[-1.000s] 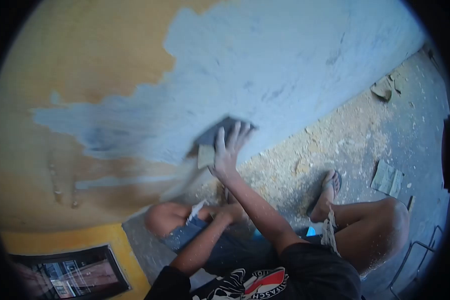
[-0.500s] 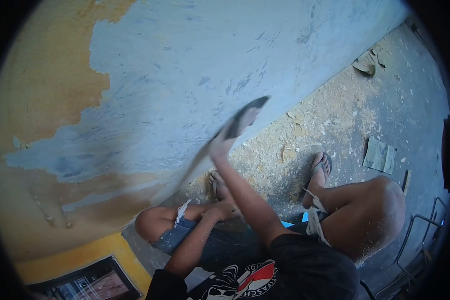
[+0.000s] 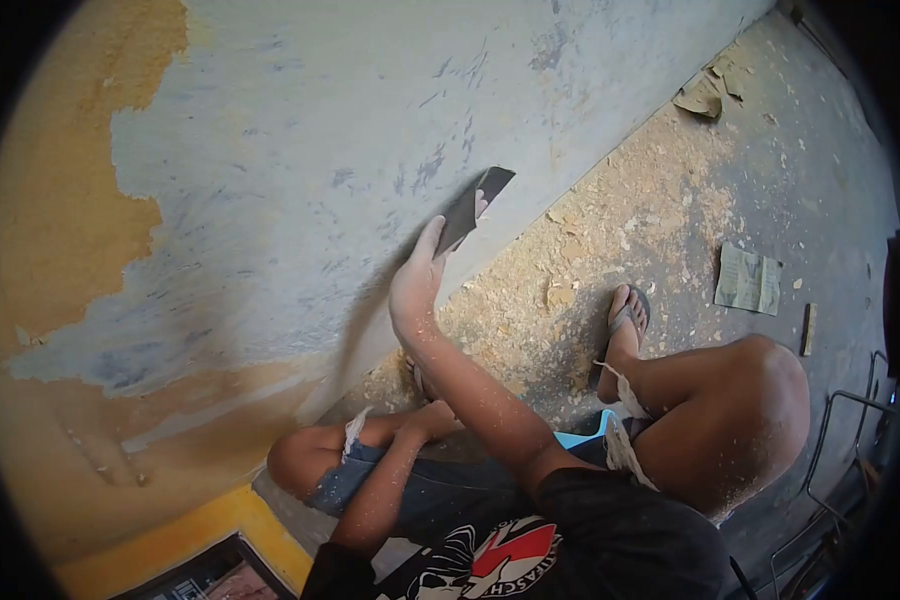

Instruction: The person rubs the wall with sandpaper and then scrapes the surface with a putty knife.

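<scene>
My right hand, pale with dust, grips a dark, flat sheet like sandpaper against the scraped, whitish-blue wall. The thumb lies along the near edge of the sheet, and some fingertips show at its far side. My left hand rests low by my left shin and foot; its fingers are mostly hidden there. Patches of orange-yellow paint remain on the wall at the left.
Paint flakes cover the floor along the wall. A folded paper and a small stick lie at the right, near a metal frame. Torn brown scraps sit farther up. A framed picture is at the lower left.
The view has shifted slightly. My right hand has moved a little left along the wall with the dark sheet, which was blurred before and is now sharp.
</scene>
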`<state>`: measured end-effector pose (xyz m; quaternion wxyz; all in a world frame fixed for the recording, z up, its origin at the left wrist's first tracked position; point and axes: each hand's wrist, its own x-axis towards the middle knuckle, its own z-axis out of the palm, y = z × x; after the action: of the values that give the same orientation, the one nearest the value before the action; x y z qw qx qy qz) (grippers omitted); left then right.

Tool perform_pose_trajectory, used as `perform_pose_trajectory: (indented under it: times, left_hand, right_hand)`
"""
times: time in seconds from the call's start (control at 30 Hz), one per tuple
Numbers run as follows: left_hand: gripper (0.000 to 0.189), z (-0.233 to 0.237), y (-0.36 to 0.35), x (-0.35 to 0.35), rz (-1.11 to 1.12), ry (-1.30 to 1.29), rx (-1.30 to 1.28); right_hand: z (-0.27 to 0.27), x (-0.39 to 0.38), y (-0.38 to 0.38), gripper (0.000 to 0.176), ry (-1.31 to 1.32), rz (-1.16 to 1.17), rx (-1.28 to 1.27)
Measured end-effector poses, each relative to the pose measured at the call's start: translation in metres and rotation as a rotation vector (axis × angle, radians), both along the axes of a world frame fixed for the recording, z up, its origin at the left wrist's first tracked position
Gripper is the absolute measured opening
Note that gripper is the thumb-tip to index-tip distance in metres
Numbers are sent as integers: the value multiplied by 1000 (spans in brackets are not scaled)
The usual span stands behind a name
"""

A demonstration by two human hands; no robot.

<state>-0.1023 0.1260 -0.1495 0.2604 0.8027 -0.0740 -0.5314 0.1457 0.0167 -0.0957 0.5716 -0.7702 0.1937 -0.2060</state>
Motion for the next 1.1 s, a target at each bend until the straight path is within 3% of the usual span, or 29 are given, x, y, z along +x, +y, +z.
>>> perform_pose_trajectory:
  times: [0.03, 0.1, 0.17, 0.2, 0.23, 0.27, 0.3, 0.37, 0.4, 0.43, 0.5, 0.6, 0.67, 0.77, 0.87, 1.0, 1.1]
  left_hand:
    - [45, 0, 0, -3, -29, -6, 11]
    - [45, 23, -7, 1, -62, -5, 38]
    - [43, 63, -36, 34, -46, 289, 385]
    - [43, 41, -23, 21, -65, 288, 382]
    - [47, 1, 2, -4, 20, 70, 181]
    - [53, -22, 13, -17, 114, -146, -20]
    - [53, -17, 9, -14, 121, -149, -19]
    - [46, 16, -4, 1, -45, 68, 136]
    - [46, 39, -15, 11, -54, 68, 141]
    - [48, 63, -31, 26, -80, 65, 234]
    - [51, 71, -43, 37, -121, 62, 310]
    - [54, 62, -40, 34, 2, 93, 216]
    - [57, 63, -37, 33, -85, 127, 226]
    - [56, 28, -16, 20, -73, 58, 234]
    - [53, 42, -26, 30, -59, 92, 243]
    - [52, 25, -16, 17, -50, 26, 191]
    - [52, 37, -23, 26, -77, 41, 279]
  right_hand:
    - [6, 14, -8, 67, -1, 5, 1]
    - [48, 36, -30, 66, -25, -420, 707]
    - [90, 22, -49, 65, -25, -347, 699]
    - [110, 12, -55, 64, -31, -256, 681]
    - [121, 5, -55, 64, -41, -153, 660]
    - [127, -4, -50, 64, 239, 5, 407]
    - [102, 5, -43, 64, 236, 12, 406]
    - [31, 38, -25, 63, 89, -394, 639]
    - [26, 46, -61, 65, 198, -432, 1159]
    - [5, 50, -68, 65, 185, -446, 1160]
    - [-56, 54, -66, 69, 167, -479, 918]
    - [-69, 49, -54, 73, 176, -469, 972]
    - [-56, 38, -54, 73, 228, -417, 1050]
    - [-48, 35, -54, 72, 284, -334, 1196]
    - [-53, 34, -47, 72, 311, -299, 1259]
    - [-59, 32, -45, 72, 267, -302, 1279]
    - [-34, 32, -53, 70, 283, -287, 1328]
